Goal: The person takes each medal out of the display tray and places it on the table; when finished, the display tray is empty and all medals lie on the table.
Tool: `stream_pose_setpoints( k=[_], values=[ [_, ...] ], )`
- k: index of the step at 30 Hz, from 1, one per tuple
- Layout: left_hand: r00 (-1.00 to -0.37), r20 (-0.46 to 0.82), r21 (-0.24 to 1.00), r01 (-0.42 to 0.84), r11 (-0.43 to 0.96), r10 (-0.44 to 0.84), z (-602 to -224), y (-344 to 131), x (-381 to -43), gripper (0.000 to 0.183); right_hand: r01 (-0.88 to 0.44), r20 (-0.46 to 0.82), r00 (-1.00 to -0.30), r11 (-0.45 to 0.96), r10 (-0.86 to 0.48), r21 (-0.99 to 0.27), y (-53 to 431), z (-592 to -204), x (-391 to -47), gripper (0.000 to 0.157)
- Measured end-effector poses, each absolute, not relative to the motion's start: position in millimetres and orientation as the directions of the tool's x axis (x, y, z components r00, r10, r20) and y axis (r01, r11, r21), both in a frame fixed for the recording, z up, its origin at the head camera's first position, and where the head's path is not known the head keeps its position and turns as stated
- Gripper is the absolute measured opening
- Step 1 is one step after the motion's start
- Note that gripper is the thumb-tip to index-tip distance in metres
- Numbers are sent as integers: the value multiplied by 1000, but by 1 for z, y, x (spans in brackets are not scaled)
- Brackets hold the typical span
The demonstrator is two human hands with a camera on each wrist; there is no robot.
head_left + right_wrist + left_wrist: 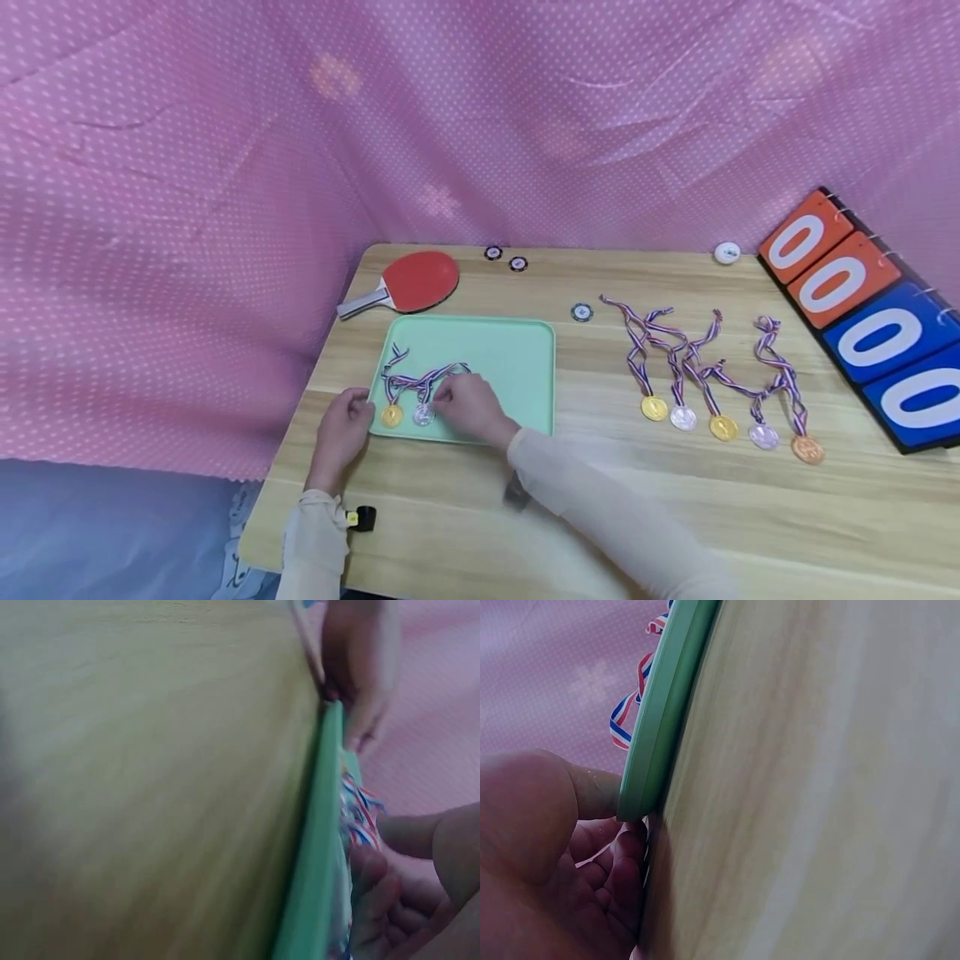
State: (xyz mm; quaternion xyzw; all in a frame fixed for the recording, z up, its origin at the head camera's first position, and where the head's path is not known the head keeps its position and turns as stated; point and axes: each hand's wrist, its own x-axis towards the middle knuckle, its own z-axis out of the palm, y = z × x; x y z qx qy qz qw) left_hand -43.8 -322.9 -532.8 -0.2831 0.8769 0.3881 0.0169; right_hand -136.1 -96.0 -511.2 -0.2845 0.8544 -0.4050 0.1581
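Note:
A light green tray (517,358) lies on the table's left part. On it are a gold medal (392,415) and a silver medal (423,414), their striped ribbons (408,382) loosely tangled. My left hand (343,437) holds the tray's near left corner, thumb at the rim and fingers curled below it in the left wrist view. Over the tray, my right hand (468,406) has its fingertips at the silver medal's right edge. Thumb and index finger close around the striped ribbon (364,825) in the right wrist view.
Several ribboned medals (682,417) lie in a row at right, beside a flip scoreboard (862,325). Behind the tray rest a red table tennis paddle (422,282) and poker chips (518,264). A white ball (727,253) sits at the back edge, before a pink curtain (525,125).

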Motion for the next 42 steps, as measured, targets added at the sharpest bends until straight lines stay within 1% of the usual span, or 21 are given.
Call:
stream_pose_setpoints(
  k=[6,12,19,23,31,35,38,42],
  values=[
    [-834,-253,654,-521,549,-490,-537,-322,-43,42,-346,-60,-836,610,-545,-713,-119,-519,-129,13],
    [-841,-231,659,-505,558,-489,-535,-322,-46,42,-298,-71,-870,635,-488,-712,-129,-522,-133,7],
    [-835,-242,656,-516,551,-493,-534,-322,-46,42,-264,-93,-883,652,-459,-710,-133,-526,-135,4],
    [-831,-256,659,-524,539,-495,-534,-322,-47,43,-268,-77,-876,614,-476,-742,-132,-528,-135,5],
    [-832,-252,665,-520,536,-495,-534,-323,-46,44,-249,-41,-859,486,-510,-838,-124,-530,-136,6],
    [-828,-260,662,-527,533,-497,-533,-323,-45,44,-188,-47,-856,395,-514,-899,-117,-530,-137,4],
    [-826,-264,662,-531,529,-498,-533,-323,-45,43,-130,-75,-847,342,-526,-931,-111,-532,-138,1],
    [-828,-263,664,-527,530,-495,-531,-323,-46,43,-39,-141,-818,298,-557,-954,-103,-532,-140,11]
  ],
)
